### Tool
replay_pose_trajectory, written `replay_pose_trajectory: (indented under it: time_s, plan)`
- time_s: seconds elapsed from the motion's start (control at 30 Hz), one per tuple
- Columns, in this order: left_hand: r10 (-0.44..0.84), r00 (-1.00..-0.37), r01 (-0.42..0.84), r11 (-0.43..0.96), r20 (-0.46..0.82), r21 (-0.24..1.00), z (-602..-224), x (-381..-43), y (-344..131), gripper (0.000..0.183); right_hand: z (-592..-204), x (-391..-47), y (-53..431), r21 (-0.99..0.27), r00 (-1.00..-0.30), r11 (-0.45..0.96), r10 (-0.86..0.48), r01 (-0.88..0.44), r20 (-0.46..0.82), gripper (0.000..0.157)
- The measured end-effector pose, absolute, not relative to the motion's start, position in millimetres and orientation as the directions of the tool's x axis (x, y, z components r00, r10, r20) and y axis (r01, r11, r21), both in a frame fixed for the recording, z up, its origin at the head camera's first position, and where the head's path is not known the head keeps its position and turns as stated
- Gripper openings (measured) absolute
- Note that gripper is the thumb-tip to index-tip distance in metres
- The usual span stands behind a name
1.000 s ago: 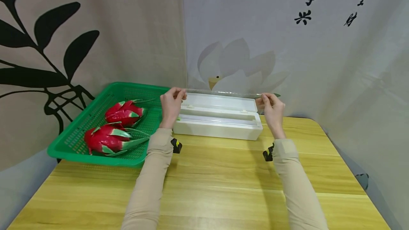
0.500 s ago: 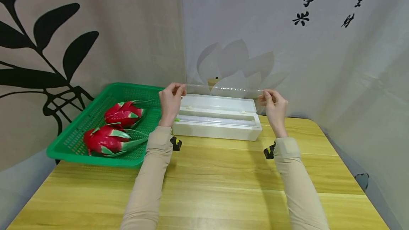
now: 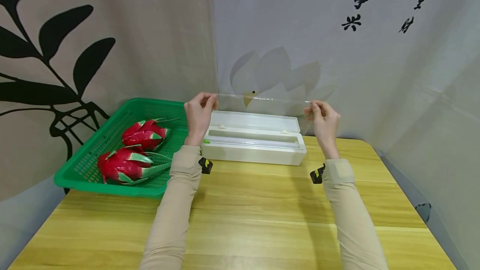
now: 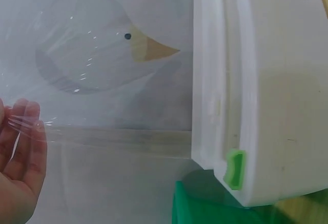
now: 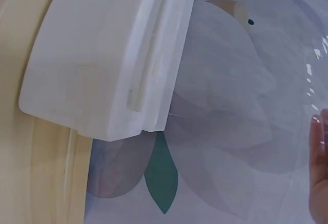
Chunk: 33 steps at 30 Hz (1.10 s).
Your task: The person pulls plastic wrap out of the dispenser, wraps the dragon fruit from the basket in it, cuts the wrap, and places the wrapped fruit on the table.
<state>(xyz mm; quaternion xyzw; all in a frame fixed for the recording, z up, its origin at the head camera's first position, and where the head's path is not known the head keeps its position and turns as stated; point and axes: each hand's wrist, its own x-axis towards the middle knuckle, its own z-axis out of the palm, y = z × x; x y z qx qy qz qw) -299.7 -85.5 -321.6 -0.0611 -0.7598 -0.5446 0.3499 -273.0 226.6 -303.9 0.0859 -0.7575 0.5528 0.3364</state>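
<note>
A clear sheet of plastic wrap (image 3: pixel 262 98) is stretched between the two hands, above and behind a white wrap dispenser box (image 3: pixel 255 156). My left hand (image 3: pixel 200 111) pinches the sheet's left corner between thumb and fingers. At the right corner my right hand (image 3: pixel 324 121) pinches it too. The box's lid (image 3: pixel 255 121) stands raised, and a roll (image 3: pixel 251 141) lies inside. From the left wrist, the wrap (image 4: pixel 113 101) runs from the box edge to the fingers, and a green slider (image 4: pixel 236 169) sits at the box's end.
Left of the box, a green plastic basket (image 3: pixel 80 186) holds two red dragon fruits (image 3: pixel 125 163) with green scales. The wooden table (image 3: pixel 262 220) reaches toward the front. A printed curtain (image 3: pixel 281 20) hangs close behind the box.
Both hands have risen and moved slightly apart, drawing the plastic wrap higher above the box. The box and basket have stayed in place.
</note>
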Motion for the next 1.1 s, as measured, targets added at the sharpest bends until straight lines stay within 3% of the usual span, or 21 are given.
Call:
replay_pose_trajectory:
  time_s: [1.1]
  plan:
    - [-0.326,-0.691,0.527,0.383,0.645,0.758,-289,-293,-87,0.028,-282,-284,232,-0.742,-0.71,0.351,0.241,-0.572,0.661,0.028]
